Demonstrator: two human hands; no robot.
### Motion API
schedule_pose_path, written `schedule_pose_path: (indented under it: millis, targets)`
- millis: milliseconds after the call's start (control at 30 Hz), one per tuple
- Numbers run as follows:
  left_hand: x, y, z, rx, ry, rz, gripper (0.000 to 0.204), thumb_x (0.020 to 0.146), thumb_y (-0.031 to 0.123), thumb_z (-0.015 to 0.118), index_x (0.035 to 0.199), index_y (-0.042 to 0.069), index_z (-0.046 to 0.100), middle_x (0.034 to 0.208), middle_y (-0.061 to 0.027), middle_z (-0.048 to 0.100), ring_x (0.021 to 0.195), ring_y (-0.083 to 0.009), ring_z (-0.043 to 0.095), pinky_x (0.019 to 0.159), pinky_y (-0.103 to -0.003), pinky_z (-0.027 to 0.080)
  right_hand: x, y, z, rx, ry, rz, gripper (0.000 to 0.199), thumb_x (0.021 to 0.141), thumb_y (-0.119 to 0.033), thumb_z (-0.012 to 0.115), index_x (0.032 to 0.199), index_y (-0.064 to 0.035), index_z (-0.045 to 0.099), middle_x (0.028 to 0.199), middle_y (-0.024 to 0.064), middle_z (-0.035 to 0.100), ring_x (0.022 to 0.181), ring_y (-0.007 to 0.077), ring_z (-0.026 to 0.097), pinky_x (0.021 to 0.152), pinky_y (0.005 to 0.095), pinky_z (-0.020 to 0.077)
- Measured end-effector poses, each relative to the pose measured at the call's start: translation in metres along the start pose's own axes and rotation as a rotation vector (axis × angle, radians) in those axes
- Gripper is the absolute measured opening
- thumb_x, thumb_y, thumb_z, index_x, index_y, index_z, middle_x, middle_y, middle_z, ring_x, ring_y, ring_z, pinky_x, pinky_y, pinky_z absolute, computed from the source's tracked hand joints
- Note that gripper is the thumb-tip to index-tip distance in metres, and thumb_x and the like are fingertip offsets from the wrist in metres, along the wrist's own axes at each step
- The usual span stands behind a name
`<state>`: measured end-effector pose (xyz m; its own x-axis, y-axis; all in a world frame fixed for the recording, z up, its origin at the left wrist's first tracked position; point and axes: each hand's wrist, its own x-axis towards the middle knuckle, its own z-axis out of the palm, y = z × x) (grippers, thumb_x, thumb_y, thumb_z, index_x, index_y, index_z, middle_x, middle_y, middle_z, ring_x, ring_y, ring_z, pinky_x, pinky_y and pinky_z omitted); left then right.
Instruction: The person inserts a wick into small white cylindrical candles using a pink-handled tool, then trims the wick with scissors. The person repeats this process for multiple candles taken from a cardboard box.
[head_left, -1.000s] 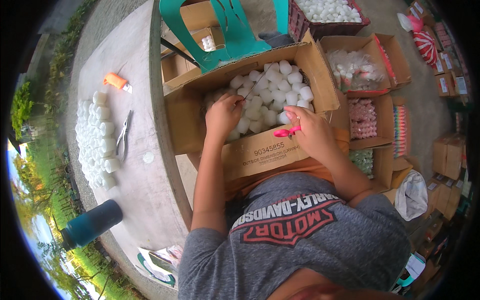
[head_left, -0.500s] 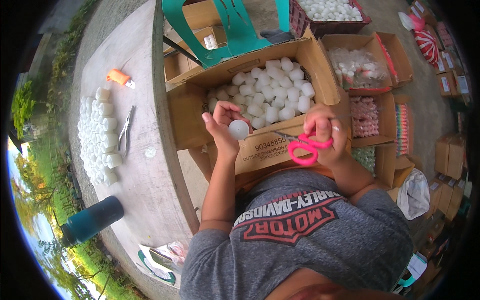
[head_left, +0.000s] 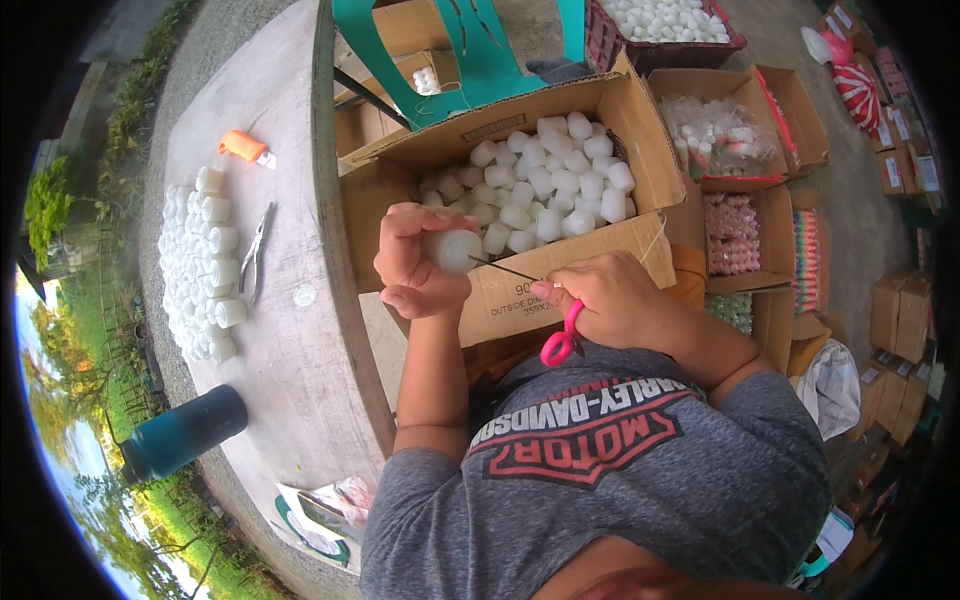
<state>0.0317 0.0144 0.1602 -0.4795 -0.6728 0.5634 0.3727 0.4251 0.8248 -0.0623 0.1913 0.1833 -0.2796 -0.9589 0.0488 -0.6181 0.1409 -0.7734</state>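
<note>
My left hand point(head_left: 412, 262) is closed round a small white plastic cap point(head_left: 455, 250), held up over the near flap of a cardboard box point(head_left: 380, 240). Pink-handled scissors point(head_left: 561, 346) are in my right hand point(head_left: 612, 295), gripped near the handles. Their thin dark blades point left, and the tip meets the face of the cap; whether it has gone in I cannot tell. Many similar white caps point(head_left: 535, 185) fill the box in front of me. More caps point(head_left: 205, 265) stand in a cluster on the table point(head_left: 290, 380) at my left.
Pliers point(head_left: 257, 250), an orange-handled tool point(head_left: 241, 146) and a dark teal bottle point(head_left: 190, 430) lie on the table. A green plastic chair point(head_left: 455, 70) stands beyond the box. Open cartons of small goods point(head_left: 730, 235) and a crate point(head_left: 725, 50) of white pieces sit at the right.
The scissors have moved left and turned so their tip reaches the cap. My left hand has turned and shifted slightly left with the cap, its fingers curling round it.
</note>
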Motion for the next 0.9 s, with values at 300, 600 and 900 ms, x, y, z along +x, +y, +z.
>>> schedule_pose_path:
  millis: [300,600,900]
  targets:
    - [0.012,-0.006,-0.01,0.48,-0.258,0.487,0.074,0.09,0.066,0.014,0.076,0.004,0.051,0.059,-0.0087,0.056,0.052,-0.0214,0.054,0.059,-0.033,0.04,-0.002,0.007,0.007,0.023,-0.056,0.098,0.043,0.093,-0.032,0.049,0.066,-0.0015,0.061,0.061,0.0197,0.058,0.059,0.0388,0.058,0.057,0.047,0.0444]
    - [0.005,-0.014,0.002,0.696,-0.365,0.645,0.055,0.093,0.044,0.017,0.071,0.012,0.056,0.059,0.0001,0.053,0.059,-0.0155,0.059,0.1,-0.037,0.029,0.008,0.012,0.011,0.138,-0.168,0.285,0.048,0.095,-0.034,0.05,0.066,0.0025,0.059,0.056,0.0194,0.053,0.051,0.0324,0.052,0.052,0.0403,0.0399]
    - [0.003,-0.029,0.0,0.708,-0.252,0.621,0.063,0.099,0.035,0.007,0.067,0.013,0.057,0.057,0.0007,0.058,0.058,-0.0142,0.061,0.105,-0.039,0.021,0.005,0.02,0.02,0.431,-0.189,0.403,0.048,0.095,-0.035,0.049,0.067,0.0015,0.058,0.053,0.0166,0.052,0.049,0.027,0.048,0.053,0.0386,0.0393]
